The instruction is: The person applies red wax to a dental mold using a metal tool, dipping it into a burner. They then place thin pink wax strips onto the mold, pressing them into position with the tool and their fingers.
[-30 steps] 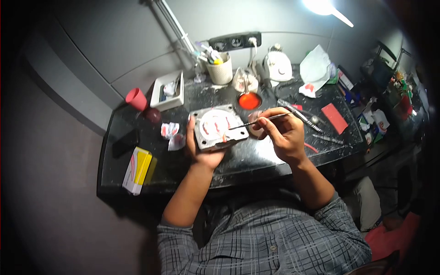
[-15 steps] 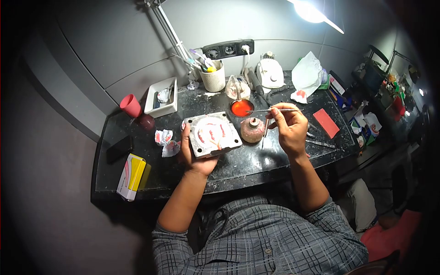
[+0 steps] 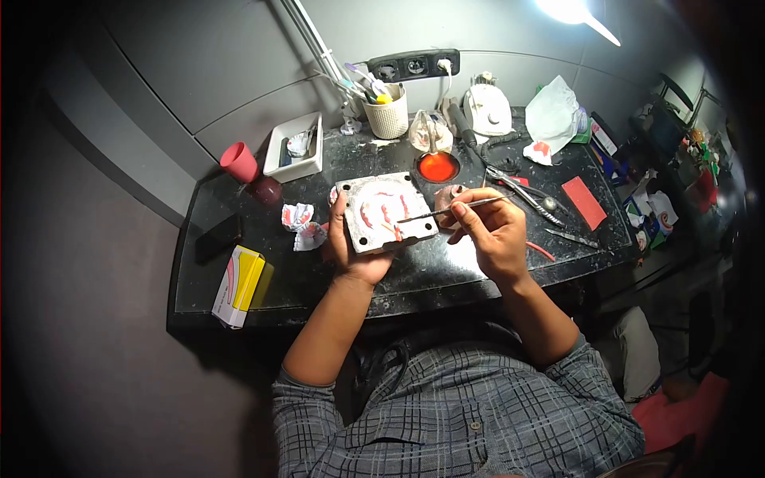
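Note:
My left hand (image 3: 355, 259) grips a square metal dental flask (image 3: 425, 237) from its left side and below, tilted above the table. White plaster (image 3: 373, 191) fills the flask, with red wax arcs (image 3: 366, 213) and a strip running to the front edge. In my right hand (image 3: 498, 235), a thin wax spatula (image 3: 434, 213) is pinched between thumb and fingers. Its tip is over the plaster, close to the middle wax strip. Behind that hand, partly covered, stands a round pinkish jar (image 3: 448, 195). A pot of molten red wax (image 3: 438, 166) sits beyond the flask.
Plaster dental models with red wax (image 3: 303, 223) lie left of the flask. A yellow-white box (image 3: 240, 287), a pink cup (image 3: 239, 163) and a white tray (image 3: 279, 167) are farther left. At right are a pink wax sheet (image 3: 584, 203), metal tools (image 3: 570, 238) and a white device (image 3: 488, 111).
My right hand has brought the spatula from beside the molten wax pot down and left, over the flask. My left hand keeps its hold on the flask. The camera view has shifted slightly.

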### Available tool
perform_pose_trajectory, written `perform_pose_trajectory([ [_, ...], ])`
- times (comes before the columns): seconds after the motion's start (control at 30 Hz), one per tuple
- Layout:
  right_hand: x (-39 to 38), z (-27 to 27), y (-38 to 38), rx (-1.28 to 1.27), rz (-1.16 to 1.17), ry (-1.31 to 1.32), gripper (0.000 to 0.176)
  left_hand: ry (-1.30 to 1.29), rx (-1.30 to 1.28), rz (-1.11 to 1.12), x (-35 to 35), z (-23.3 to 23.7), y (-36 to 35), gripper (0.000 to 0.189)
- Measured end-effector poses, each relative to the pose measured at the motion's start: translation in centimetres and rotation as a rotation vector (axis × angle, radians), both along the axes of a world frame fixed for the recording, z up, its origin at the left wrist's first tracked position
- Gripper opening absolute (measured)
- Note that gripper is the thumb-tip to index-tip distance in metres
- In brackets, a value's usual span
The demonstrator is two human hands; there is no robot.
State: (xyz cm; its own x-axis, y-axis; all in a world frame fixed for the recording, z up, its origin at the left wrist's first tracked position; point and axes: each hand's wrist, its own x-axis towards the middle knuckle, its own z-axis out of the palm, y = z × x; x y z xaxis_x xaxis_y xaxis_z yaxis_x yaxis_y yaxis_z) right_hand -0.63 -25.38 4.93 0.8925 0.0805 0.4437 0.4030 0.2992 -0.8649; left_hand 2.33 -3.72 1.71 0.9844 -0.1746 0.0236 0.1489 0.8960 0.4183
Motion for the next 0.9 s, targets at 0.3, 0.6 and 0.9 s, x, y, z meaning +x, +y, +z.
perform_pose_trajectory([
  [0.3,-0.74,0.44,0.17,-0.052,-0.023,0.003,0.012,0.006,0.003,0.001,0.07,-0.01,0.0,0.07],
  [0.6,-0.52,0.43,0.13,-0.063,-0.067,0.01,0.011,-0.027,0.011,-0.039,-0.08,0.22,0.06,0.07],
  [0.9,-0.26,0.37,0.28,-0.136,-0.13,-0.067,0.01,-0.019,0.021,-0.026,0.08,-0.08,0.09,0.072],
])
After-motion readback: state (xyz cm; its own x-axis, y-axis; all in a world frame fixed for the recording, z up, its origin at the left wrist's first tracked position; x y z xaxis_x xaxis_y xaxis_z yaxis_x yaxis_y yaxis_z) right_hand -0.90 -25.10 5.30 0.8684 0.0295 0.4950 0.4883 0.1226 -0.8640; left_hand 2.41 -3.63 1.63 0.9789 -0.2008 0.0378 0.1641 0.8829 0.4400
